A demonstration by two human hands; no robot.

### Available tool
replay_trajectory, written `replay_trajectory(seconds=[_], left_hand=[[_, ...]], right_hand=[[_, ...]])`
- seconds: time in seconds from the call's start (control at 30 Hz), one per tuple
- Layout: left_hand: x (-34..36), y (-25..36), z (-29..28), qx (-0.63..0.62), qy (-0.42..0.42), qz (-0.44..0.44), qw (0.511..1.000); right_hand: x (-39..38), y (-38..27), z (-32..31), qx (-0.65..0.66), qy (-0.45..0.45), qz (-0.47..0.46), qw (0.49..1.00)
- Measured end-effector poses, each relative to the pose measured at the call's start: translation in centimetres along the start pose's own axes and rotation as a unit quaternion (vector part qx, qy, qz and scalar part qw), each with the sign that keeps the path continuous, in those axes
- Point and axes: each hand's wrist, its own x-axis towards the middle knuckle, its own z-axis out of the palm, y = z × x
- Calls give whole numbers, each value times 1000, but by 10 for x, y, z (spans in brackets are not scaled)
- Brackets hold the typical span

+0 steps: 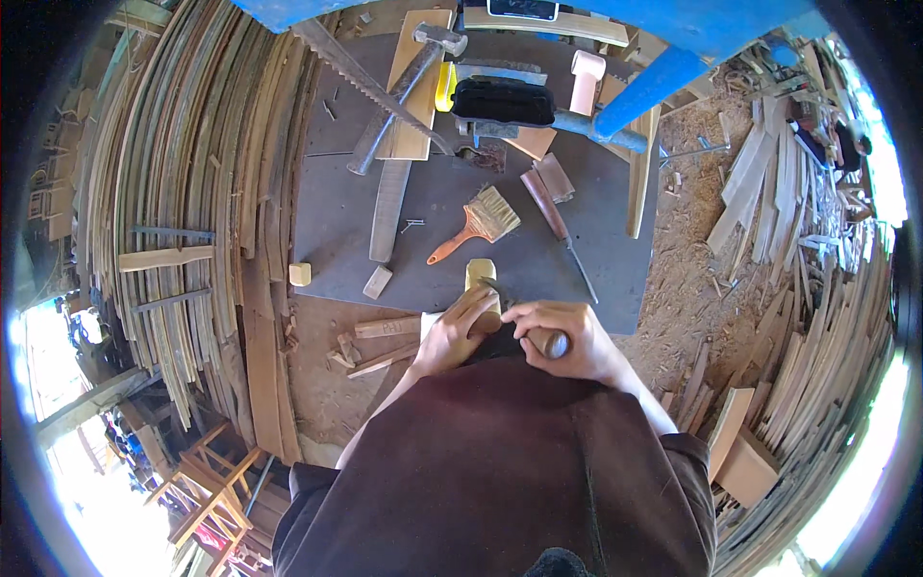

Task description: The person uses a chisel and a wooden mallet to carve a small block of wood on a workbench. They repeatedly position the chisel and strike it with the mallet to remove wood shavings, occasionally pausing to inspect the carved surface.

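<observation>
My left hand is closed around a pale carved wooden block at the near edge of the dark tabletop. My right hand grips a round wooden tool handle, its butt end facing up. The tool's working end, beside the block, is too hidden to make out. Just beyond the block lies a wide paintbrush with a wooden handle. To its right rests a thin-bladed tool with a brown handle, and a small wood offcut sits to the left.
A hammer, a saw and a long flat grey bar lie on the dark tabletop. Blue metal parts overhang its far side. Stacked boards line the left; timber scraps lie right.
</observation>
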Motion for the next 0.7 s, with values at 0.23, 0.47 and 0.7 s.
replay_trajectory(seconds=[0.23,0.47,0.7], left_hand=[[-5,-5,0,22,-7,4,1000],[-7,-13,1,26,-32,32,999],[-8,-12,0,31,-37,25,998]], right_hand=[[0,3,6,-52,-27,-36,998],[7,17,12,37,-27,-7,999],[11,16,7,60,-26,-9,998]])
